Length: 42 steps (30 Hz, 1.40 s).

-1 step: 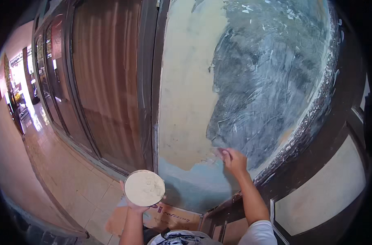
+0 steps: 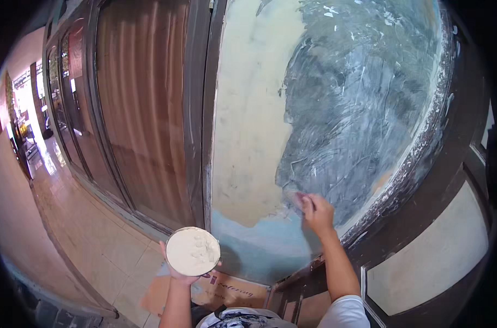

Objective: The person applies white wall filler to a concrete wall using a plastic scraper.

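My left hand (image 2: 177,276) grips a round tub (image 2: 218,261) from below and the side. Cream-coloured putty (image 2: 189,251) fills it near the rim, its surface dented on the right side. In my right hand (image 2: 319,213) is a putty knife (image 2: 297,199), fingers closed round its reddish handle. Its thin blade meets the wall or hovers just off it; I cannot tell which. The blade is at the lower left edge of a grey, streaky patch (image 2: 347,126). To its left runs a smooth cream coat (image 2: 251,120), and pale blue paint (image 2: 259,240) shows below.
A dark-framed glass panel (image 2: 145,109) with a brown curtain behind stands left of the wall. Dark wood with a pale panel (image 2: 431,254) borders the right. Printed cardboard (image 2: 232,292) lies on the tiled floor (image 2: 95,235) below me. A passage leads off at the far left.
My right hand has shifted slightly right and up with the putty knife, and more of the blade shows. The tub in my left hand has hardly moved.
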### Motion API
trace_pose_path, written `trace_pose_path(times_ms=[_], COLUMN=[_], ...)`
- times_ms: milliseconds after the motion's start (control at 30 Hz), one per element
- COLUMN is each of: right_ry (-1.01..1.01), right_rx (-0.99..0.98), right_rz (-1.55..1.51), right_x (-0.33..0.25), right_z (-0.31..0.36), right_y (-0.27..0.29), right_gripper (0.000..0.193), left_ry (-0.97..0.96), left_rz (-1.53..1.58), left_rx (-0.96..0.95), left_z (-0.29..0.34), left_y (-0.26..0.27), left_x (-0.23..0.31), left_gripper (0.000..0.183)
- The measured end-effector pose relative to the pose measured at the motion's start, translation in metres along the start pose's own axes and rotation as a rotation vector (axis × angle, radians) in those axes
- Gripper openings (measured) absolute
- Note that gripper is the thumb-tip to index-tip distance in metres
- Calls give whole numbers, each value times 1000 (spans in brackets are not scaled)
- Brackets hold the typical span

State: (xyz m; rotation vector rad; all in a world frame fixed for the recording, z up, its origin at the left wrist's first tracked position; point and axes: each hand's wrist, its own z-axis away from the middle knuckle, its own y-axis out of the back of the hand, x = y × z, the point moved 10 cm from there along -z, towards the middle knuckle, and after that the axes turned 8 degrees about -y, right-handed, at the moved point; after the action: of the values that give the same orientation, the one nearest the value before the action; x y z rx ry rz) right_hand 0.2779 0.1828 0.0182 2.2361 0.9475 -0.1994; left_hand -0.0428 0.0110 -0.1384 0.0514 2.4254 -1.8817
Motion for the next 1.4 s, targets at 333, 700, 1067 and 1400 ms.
trace_pose_path(times_ms=[333, 700, 1067, 1400], right_ry=[112, 159, -724, -1133], right_rx=[-168, -204, -922, -509], right_rz=[116, 172, -1079, -1240], right_x=[-1, 9, -12, 42], right_z=[28, 32, 75, 210], right_y=[-38, -53, -86, -132], right_gripper=[13, 11, 34, 32], left_ry=[97, 80, 418, 327], left_rz=[-101, -62, 31, 131], left_rx=[-49, 17, -71, 103], left_z=[7, 8, -30, -4], left_y=[6, 9, 8, 20], left_x=[-12, -13, -75, -65], left_gripper=[124, 123, 106, 92])
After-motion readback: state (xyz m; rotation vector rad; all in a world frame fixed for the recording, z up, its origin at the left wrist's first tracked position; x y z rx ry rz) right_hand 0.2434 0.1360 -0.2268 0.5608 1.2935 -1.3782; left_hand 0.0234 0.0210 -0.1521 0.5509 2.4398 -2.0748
